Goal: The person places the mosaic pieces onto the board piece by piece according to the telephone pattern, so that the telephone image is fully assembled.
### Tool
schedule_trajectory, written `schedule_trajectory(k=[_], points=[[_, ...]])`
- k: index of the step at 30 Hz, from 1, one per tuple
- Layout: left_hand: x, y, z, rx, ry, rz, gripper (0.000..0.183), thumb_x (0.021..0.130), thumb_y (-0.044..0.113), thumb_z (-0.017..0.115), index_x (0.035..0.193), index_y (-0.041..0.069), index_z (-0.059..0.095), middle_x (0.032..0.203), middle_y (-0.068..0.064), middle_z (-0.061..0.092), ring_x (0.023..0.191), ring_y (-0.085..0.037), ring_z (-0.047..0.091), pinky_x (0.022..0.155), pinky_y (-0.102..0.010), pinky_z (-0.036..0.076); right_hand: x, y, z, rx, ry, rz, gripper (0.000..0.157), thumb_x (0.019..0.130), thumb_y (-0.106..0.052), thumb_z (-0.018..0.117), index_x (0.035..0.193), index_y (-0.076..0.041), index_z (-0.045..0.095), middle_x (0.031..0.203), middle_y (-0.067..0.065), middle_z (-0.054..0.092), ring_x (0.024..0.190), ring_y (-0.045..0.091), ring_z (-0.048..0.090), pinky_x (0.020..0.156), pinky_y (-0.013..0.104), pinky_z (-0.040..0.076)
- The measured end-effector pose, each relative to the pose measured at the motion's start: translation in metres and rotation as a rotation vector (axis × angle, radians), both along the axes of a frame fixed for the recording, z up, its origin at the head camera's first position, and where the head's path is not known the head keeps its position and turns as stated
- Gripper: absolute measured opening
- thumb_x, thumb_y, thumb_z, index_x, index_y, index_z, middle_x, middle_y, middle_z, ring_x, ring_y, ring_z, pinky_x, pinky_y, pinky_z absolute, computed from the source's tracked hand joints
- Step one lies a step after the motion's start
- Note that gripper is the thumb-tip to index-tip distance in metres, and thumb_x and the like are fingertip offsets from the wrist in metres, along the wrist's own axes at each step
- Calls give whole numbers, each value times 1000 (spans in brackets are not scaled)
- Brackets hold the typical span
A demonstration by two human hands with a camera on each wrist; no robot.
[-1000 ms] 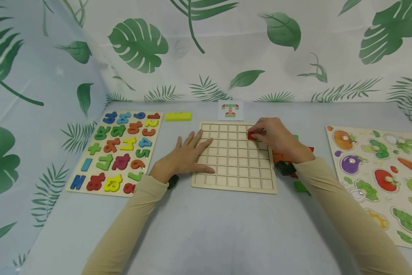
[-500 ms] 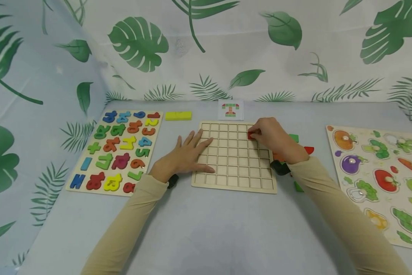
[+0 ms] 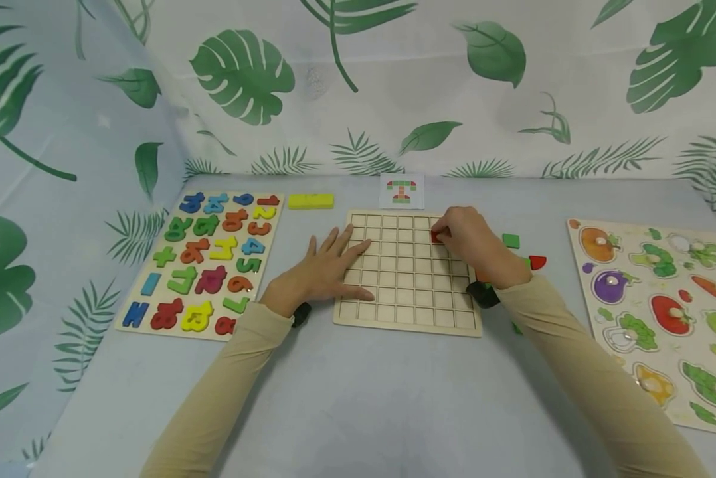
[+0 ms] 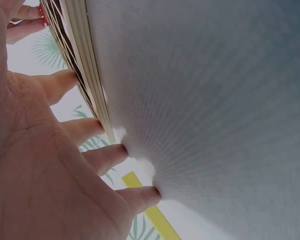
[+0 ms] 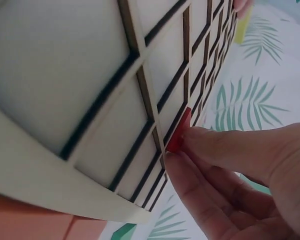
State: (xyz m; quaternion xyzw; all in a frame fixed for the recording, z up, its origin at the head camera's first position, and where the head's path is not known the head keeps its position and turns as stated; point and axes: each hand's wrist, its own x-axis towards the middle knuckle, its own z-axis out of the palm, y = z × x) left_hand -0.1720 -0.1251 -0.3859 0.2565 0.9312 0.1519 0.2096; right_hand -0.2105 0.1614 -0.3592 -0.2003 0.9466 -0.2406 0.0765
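A wooden grid board (image 3: 406, 328) lies flat on the table, its square cells bounded by thin raised ribs. My right hand (image 3: 470, 238) pinches a small red block (image 3: 436, 236) between thumb and fingers at a cell near the board's far right corner. In the right wrist view the red block (image 5: 179, 132) sits right at the ribs, partly covered by the fingertips. My left hand (image 3: 317, 273) lies with spread, straight fingers over the board's left edge. From the left wrist view, some fingertips (image 4: 119, 150) reach past the board's side onto the cloth.
Behind the board stands a pattern card (image 3: 401, 191) beside a yellow block (image 3: 310, 201). A number puzzle (image 3: 214, 265) lies left, a vegetable puzzle (image 3: 663, 318) right. Loose pieces, including a green block (image 3: 511, 241) and a red rounded piece (image 3: 537, 262), lie by the right forearm.
My right wrist and forearm have shifted slightly left, uncovering more of the loose pieces, while the fingers stay on the red block at the same cell. The left hand has not moved.
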Motion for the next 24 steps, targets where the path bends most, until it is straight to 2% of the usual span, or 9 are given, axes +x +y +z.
schedule_trajectory(k=[6, 10, 14, 18, 21, 24], points=[[0, 0, 0, 2, -3, -1, 103, 94, 63, 68, 171, 21, 13, 174, -15, -11, 159, -39, -13, 121, -68, -8, 4, 10, -7, -59, 42, 69, 23, 95, 12, 66, 117, 18, 71, 111, 31, 69, 101, 42, 69, 87, 51, 57], [0, 0, -1, 4, -8, -1, 103, 95, 63, 68, 171, 21, 13, 174, -15, -12, 159, -39, -14, 121, -68, -8, 6, 21, -7, -130, 31, 117, 24, 98, 6, 65, 119, 15, 71, 117, 29, 68, 105, 42, 68, 91, 52, 57], [-1, 0, -1, 0, -13, 0, 103, 95, 64, 67, 171, 22, 12, 174, -14, -12, 159, -38, -14, 121, -68, -9, 8, 34, 3, -153, 6, 134, 31, 102, -2, 64, 130, 11, 67, 130, 27, 63, 117, 43, 63, 98, 55, 53], [-1, 0, 0, -1, -13, 2, 103, 95, 64, 67, 171, 22, 12, 174, -14, -13, 159, -38, -14, 121, -67, -9, 9, 50, 18, -131, 44, 160, 35, 101, -4, 68, 134, 8, 66, 135, 26, 60, 123, 43, 58, 100, 57, 51], [-1, 0, 0, 3, -12, 4, 103, 94, 64, 68, 171, 22, 12, 175, -14, -12, 159, -38, -14, 121, -67, -9, 9, 61, 28, -118, 71, 147, 36, 98, -2, 72, 133, 6, 67, 134, 25, 60, 123, 42, 57, 101, 59, 50], [-1, 0, 0, 3, -11, 6, 104, 94, 64, 68, 171, 22, 12, 175, -14, -12, 159, -38, -14, 121, -67, -9, 10, 72, 36, -97, 63, 101, 37, 96, -2, 73, 133, 4, 67, 132, 23, 61, 122, 42, 58, 103, 60, 48]])
